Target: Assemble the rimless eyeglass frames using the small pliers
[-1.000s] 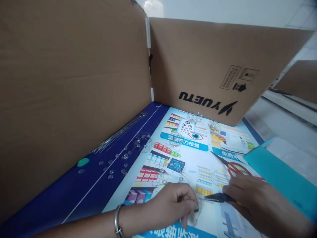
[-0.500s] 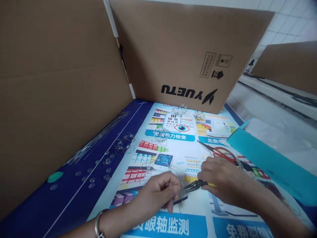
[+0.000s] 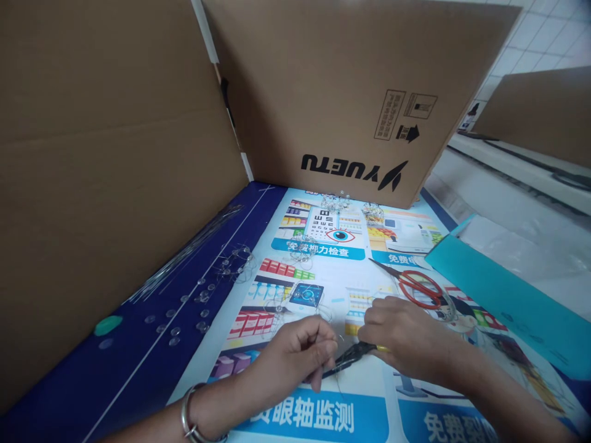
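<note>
Nearby, the left hand pinches a wire while the right hand, fingers curled, grips the pliers, the scissors lying on its far side.

A: Which brand marks the rear cardboard panel?
B: “YUETU”, inverted, near its lower edge.
A: And the printed sheet?
B: “免费视力检查”, toward its far edge; “眼轴监测”, beginning hidden, toward its near edge.
</note>
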Available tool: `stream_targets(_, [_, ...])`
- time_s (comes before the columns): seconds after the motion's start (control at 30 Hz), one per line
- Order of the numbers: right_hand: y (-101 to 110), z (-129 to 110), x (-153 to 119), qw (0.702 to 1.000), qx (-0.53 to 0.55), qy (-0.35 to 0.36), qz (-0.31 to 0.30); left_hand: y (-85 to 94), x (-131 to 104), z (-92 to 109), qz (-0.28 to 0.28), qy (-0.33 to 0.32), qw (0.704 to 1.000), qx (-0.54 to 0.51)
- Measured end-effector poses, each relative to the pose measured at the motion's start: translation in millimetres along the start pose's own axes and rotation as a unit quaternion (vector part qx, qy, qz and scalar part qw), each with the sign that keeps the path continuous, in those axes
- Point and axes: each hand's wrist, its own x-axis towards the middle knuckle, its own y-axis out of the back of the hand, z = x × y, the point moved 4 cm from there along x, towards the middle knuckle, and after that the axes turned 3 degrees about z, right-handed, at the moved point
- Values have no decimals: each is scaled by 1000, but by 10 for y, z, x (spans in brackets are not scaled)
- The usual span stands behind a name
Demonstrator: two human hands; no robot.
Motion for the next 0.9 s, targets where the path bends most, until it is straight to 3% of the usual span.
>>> stream_targets(0.9, [3,37,-41,999,6,-16,-45,-5,-19,12,25,-66,978,197])
